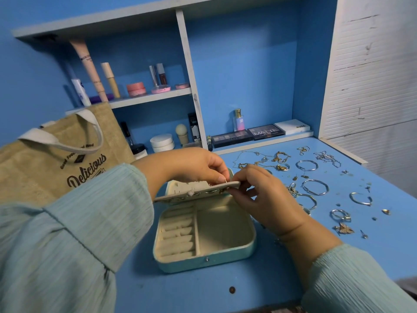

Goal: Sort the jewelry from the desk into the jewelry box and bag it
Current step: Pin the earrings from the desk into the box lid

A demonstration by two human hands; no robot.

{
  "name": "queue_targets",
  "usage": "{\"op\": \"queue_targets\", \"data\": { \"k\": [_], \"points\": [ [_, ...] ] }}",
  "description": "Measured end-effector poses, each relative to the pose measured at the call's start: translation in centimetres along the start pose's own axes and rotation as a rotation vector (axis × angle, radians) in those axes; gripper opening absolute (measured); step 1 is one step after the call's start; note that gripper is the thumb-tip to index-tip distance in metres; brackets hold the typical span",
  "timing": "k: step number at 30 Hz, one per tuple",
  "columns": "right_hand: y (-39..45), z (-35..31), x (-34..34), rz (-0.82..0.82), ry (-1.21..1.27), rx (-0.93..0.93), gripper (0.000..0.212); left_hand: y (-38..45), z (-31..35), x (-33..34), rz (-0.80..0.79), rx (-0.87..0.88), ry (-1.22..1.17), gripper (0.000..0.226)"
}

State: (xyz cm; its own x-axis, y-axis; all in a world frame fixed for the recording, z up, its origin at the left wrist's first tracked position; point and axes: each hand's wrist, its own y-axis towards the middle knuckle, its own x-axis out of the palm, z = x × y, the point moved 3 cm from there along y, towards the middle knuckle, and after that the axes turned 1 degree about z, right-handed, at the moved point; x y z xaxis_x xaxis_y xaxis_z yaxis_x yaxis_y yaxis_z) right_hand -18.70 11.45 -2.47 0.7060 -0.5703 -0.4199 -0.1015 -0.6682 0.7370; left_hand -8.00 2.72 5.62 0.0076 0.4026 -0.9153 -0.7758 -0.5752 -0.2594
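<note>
A teal jewelry box (204, 263) lies open at the middle of the blue desk (372, 251), its cream ring rolls and larger compartment bare. Over it a cream earring flap (198, 192) is held level. My right hand (268, 199) grips the flap's right end. My left hand (196, 164) pinches a small earring post (226, 180) at the flap's top edge. Several earrings hang under the flap. A jute bag (56, 163) printed "Delicious" stands at the left. Loose jewelry lies to the right: hoops (314, 187), chains (261, 162), a bangle (306, 165), studs.
Shelves behind hold cosmetics: tubes (90, 71), pink compacts (136, 88), a cream jar (162, 143), a perfume bottle (238, 120) and eyeshadow palettes (265, 131). A white slatted panel (370, 71) closes off the right. The desk's right edge drops off beyond the jewelry.
</note>
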Motion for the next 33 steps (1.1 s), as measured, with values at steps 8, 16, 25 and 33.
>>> {"op": "queue_targets", "data": {
  "k": [8, 16, 25, 33],
  "points": [
    [0.0, 0.0, 0.0, 0.001, -0.011, 0.002, 0.011, 0.1, 0.5, -0.3, 0.018, 0.016, 0.141, 0.019],
    [-0.1, 0.0, 0.1, 0.008, -0.020, 0.001, 0.011, 0.3, 1.0, -0.3, 0.015, 0.045, 0.302, 0.024],
    [0.0, 0.1, 0.1, 0.022, -0.006, 0.011, 0.013, 0.3, 0.4, -0.4, -0.024, 0.055, 0.117, 0.017],
    [0.0, 0.1, 0.2, 0.033, -0.009, 0.009, 0.011, 0.3, 0.4, -0.7, -0.085, 0.019, 0.132, 0.009]
  ]
}}
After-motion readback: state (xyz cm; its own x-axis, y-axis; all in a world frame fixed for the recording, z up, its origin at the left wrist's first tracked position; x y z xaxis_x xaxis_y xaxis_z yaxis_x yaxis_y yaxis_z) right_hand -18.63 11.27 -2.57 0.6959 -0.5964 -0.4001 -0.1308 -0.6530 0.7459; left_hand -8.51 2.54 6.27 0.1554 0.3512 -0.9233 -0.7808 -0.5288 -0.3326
